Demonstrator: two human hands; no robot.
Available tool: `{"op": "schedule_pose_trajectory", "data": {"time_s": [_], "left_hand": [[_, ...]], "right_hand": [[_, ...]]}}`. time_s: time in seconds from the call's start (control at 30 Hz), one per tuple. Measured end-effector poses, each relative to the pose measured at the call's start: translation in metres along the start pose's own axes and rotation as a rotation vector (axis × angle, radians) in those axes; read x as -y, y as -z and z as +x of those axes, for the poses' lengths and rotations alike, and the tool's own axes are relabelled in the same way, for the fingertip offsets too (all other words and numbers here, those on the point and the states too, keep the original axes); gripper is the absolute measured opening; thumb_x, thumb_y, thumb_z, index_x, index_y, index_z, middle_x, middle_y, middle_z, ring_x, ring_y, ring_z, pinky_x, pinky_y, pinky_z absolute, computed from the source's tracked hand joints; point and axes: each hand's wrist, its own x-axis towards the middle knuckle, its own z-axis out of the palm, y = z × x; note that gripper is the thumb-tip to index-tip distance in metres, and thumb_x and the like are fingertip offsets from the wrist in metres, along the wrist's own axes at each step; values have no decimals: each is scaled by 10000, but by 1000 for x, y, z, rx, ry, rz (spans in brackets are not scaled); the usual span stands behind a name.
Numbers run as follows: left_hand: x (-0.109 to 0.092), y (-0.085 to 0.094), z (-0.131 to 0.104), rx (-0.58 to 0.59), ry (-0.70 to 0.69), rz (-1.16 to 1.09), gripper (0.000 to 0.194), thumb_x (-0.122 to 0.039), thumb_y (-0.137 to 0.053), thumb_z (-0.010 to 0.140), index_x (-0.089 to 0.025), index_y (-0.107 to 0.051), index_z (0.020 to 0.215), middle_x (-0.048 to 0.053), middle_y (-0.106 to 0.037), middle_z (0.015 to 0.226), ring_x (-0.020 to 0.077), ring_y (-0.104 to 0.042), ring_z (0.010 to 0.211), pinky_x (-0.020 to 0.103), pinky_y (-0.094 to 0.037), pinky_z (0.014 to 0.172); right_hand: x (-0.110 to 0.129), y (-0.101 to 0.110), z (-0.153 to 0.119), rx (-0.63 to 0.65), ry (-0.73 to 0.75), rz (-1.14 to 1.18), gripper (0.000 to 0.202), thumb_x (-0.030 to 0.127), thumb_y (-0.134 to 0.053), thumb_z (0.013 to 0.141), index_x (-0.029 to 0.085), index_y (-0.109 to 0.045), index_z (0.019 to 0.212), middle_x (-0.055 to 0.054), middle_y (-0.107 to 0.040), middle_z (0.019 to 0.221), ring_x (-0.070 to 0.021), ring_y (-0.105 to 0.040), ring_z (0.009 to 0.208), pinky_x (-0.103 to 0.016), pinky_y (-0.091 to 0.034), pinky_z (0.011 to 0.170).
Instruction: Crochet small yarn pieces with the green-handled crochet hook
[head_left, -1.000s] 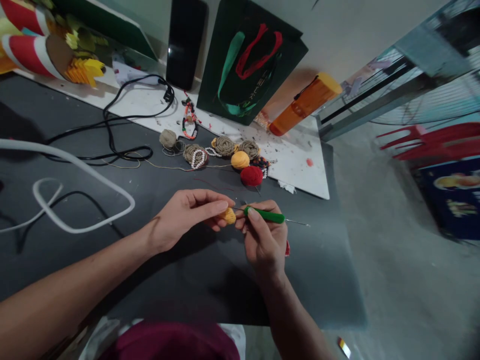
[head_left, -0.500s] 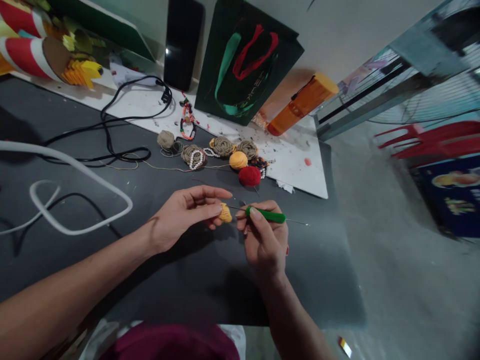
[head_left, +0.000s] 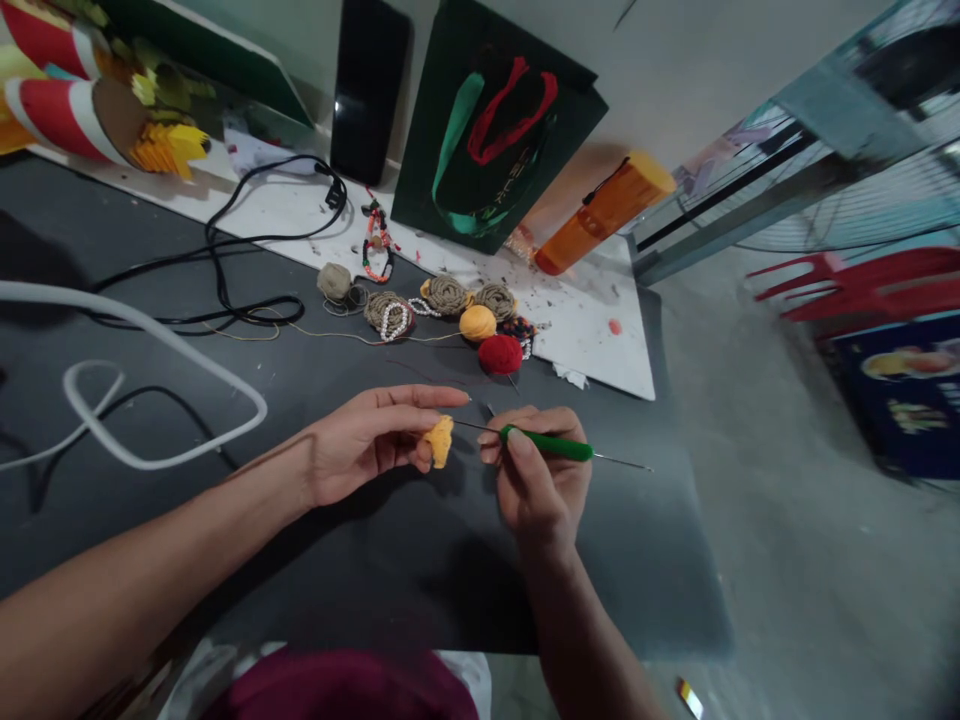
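Observation:
A small yellow crochet piece (head_left: pixel 439 441) is pinched between the thumb and fingers of my left hand (head_left: pixel 371 435), whose index finger stretches out above it. My right hand (head_left: pixel 541 475) grips a crochet hook by its green handle (head_left: pixel 555 444), with a thin metal shaft showing at both ends. The left end of the shaft reaches the top of the yellow piece; whether it passes through a stitch I cannot tell. Beyond my hands lie a yellow yarn ball (head_left: pixel 478 323) and a red yarn ball (head_left: pixel 500 354).
Brown yarn coils (head_left: pixel 387 315) and a beaded bracelet (head_left: pixel 376 250) lie toward the back. A dark green paper bag (head_left: pixel 499 130), a black phone (head_left: pixel 369 90) and an orange bottle (head_left: pixel 604 215) stand against the wall. Black cable (head_left: pixel 214 245) and a white tube (head_left: pixel 251 400) occupy the left.
My right hand has shifted slightly to the right with the crochet hook. The yellow piece has turned and hangs a little lower in my left fingers.

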Motion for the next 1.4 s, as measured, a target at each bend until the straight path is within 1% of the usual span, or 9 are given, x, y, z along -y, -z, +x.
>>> {"op": "schedule_pose_trajectory", "data": {"time_s": [0.23, 0.43, 0.53, 0.63, 0.73, 0.9, 1.07, 1.23, 1.4], "left_hand": [[-4, -3, -2, -2, 4, 24, 228, -120, -697, 714, -138, -775, 928, 4, -630, 604, 83, -540, 535, 200, -459, 537], [-3, 0, -1, -26, -73, 130, 266, -178, -758, 704, -163, -768, 969, -10, -644, 669, 72, -544, 582, 203, -463, 590], [-1, 3, -1, -14, -137, 218, 262, -215, -769, 723, -169, -761, 981, -3, -660, 714, 81, -563, 620, 220, -465, 627], [1, 3, -1, -24, -203, 297, 283, -222, -783, 716, -170, -754, 993, -11, -645, 727, 79, -562, 624, 224, -453, 635], [2, 1, 0, -43, -263, 342, 289, -226, -782, 726, -177, -746, 1008, -19, -626, 736, 82, -567, 643, 222, -450, 639], [5, -3, 0, -122, -344, 402, 289, -193, -805, 691, -168, -744, 972, -26, -638, 761, 75, -583, 683, 205, -465, 687], [6, -5, 1, -125, -329, 410, 294, -217, -810, 685, -156, -727, 960, -19, -678, 745, 90, -629, 681, 224, -499, 720], [7, -7, 3, -160, -251, 443, 217, -250, -803, 685, -137, -708, 844, 1, -700, 713, 102, -622, 628, 246, -509, 672], [7, -7, 4, -209, -252, 551, 164, -269, -772, 704, -138, -681, 744, -1, -679, 649, 94, -570, 574, 234, -467, 601]], "right_hand": [[4, 6, -2, 102, 164, -154, 119, 137, -640, 875, 249, -636, 915, 14, -698, 730, -138, -636, 648, -281, -514, 598], [2, 5, 4, 93, -53, 113, 50, 215, -647, 872, 246, -614, 852, 40, -655, 663, -101, -530, 511, -234, -418, 491], [-1, 5, 8, 60, -119, 146, 68, 240, -659, 853, 250, -594, 834, 55, -637, 631, -95, -509, 486, -228, -403, 480], [-5, 5, 8, -21, -100, 44, 31, 288, -603, 896, 262, -596, 910, 43, -680, 671, -101, -550, 486, -230, -416, 470], [-8, 4, 4, -34, -92, -119, 123, 328, -523, 954, 256, -613, 999, 4, -732, 762, -119, -633, 551, -238, -451, 489], [-4, 0, -4, 30, -84, -412, 113, 330, -654, 875, 220, -669, 898, -16, -719, 789, -142, -670, 652, -261, -533, 590], [-2, -4, -5, 57, -144, -450, 87, 276, -720, 812, 215, -670, 848, -5, -723, 746, -131, -680, 618, -236, -551, 583], [-7, -4, -4, 23, -121, -453, 41, 245, -697, 827, 218, -676, 804, 10, -720, 686, -129, -682, 583, -232, -557, 564], [-10, 1, -5, 13, -58, -580, 26, 243, -686, 849, 227, -684, 829, 25, -707, 688, -116, -662, 574, -224, -530, 564]]}}
